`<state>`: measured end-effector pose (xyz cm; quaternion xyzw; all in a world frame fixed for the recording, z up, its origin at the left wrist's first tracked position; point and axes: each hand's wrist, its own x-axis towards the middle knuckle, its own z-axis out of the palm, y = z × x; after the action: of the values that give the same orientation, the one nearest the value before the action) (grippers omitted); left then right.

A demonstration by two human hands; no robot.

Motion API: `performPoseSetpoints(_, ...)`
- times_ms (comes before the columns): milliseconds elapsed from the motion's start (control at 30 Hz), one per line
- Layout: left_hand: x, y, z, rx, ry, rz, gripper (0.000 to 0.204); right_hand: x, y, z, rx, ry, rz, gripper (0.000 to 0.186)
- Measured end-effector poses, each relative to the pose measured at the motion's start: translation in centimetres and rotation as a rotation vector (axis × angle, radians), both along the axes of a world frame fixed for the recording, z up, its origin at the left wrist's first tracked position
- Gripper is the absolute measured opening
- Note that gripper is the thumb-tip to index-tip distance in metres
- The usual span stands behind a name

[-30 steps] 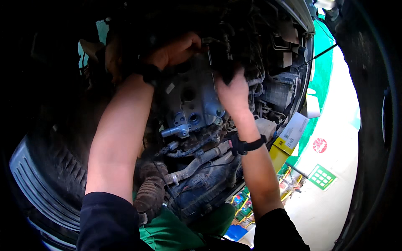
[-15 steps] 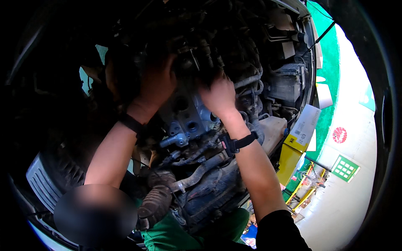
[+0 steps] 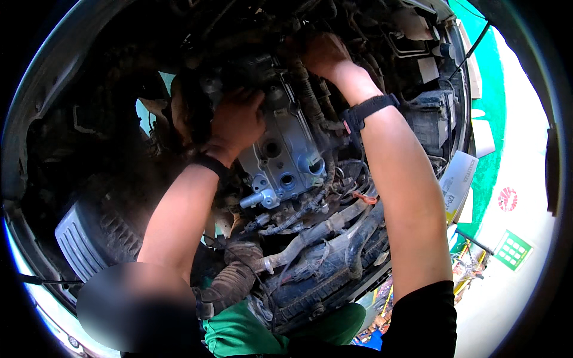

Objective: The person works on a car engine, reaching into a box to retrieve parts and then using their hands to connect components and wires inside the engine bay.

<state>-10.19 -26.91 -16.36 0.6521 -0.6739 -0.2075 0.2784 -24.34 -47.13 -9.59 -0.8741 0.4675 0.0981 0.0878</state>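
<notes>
A grey metal engine valve cover [image 3: 277, 156] with round openings lies in the middle of a car's engine bay. My left hand [image 3: 239, 122] rests palm down over its left edge, fingers slightly bent and apart against dark parts. No held object shows in it. Beyond the cover's far right side, my right hand [image 3: 324, 56] reaches among dark hoses and wiring. Its fingers curl inward, and shadow hides what they grip. A ribbed hose [image 3: 307, 89] runs close below that hand. Black bands circle both wrists.
A bellows-like air duct [image 3: 230, 280] and a metal pipe [image 3: 304, 241] cross the near side. At right are a black battery-like box [image 3: 428, 119] and a grey-and-yellow carton [image 3: 458, 179]. A ribbed dark housing [image 3: 89, 238] lies left; a hood strut [image 3: 471, 48] stands far right.
My right hand has moved away from me and to the right, off the valve cover, uncovering more of it. My left hand stays near the left edge. The view has shifted slightly and brightened.
</notes>
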Motion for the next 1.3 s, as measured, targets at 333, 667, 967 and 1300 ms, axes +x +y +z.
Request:
performPoseSetpoints(333,0.5,0.8,-0.6,-0.104,-0.061,0.034,0.040,1.0,-1.9,-1.6,-0.171,-0.110,0.346,0.039)
performPoseSetpoints(667,0.3,-1.4,-0.6,-0.229,-0.038,0.038,0.038,0.3,-0.1,-1.2,-0.049,-0.435,-0.022,0.047)
performPoseSetpoints(967,0.3,-5.6,2.8,0.411,1.135,0.171,0.021,-0.1,-0.5,0.9,0.041,-0.350,-0.082,0.034)
performPoseSetpoints(1300,1.8,-7.3,0.6,0.795,1.562,0.051,0.021,-1.1,-2.0,0.4,0.753,-0.816,-0.176,0.041)
